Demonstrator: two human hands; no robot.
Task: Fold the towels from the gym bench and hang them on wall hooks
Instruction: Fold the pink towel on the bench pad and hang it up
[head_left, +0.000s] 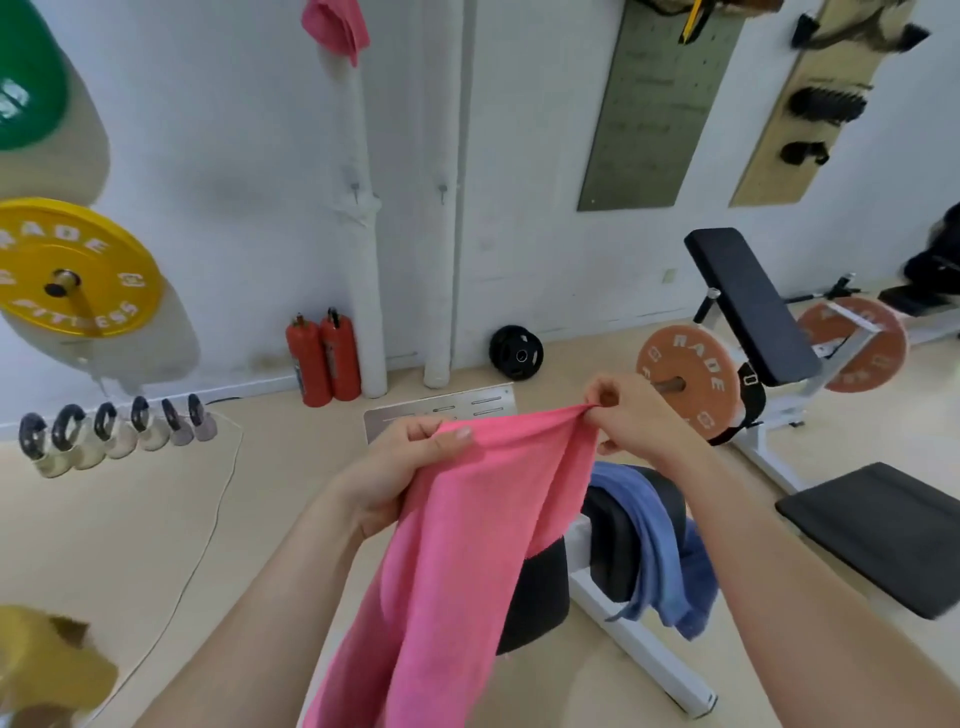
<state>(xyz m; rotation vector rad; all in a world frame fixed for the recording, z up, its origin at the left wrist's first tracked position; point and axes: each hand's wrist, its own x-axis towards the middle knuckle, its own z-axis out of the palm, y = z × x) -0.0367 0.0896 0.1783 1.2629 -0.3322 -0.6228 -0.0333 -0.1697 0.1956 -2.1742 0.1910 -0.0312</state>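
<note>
In the head view, a person is holding a pink towel (467, 545) up in front of them with both bare arms reaching forward. The left hand (400, 467) is gripping the towel's top edge, with the thumb lying on the cloth and the fingers curling behind it. The right hand (628, 415) is pinching the same edge farther right, bunching the cloth between thumb and curled fingers. Between the two hands the edge is stretching almost taut, and the rest of the towel is hanging down in long folds toward the bottom of the frame, covering part of the black padded bench (535, 597) below. A blue towel (654, 530) is lying draped over the bench's right end, with its loose folds hanging down beside the white frame (649, 644). High on the white wall another pink towel (336, 26) is hanging, and lower down two small wall hooks (355, 188) are sticking out side by side. Two red fire extinguishers (323, 358) are standing against the wall, a yellow weight plate (72, 267) is sitting at the left, and a row of kettlebells (111, 431) is lining the floor beneath it. An orange weight plate (688, 382) is sitting beside an incline bench (753, 306) at the right.
</note>
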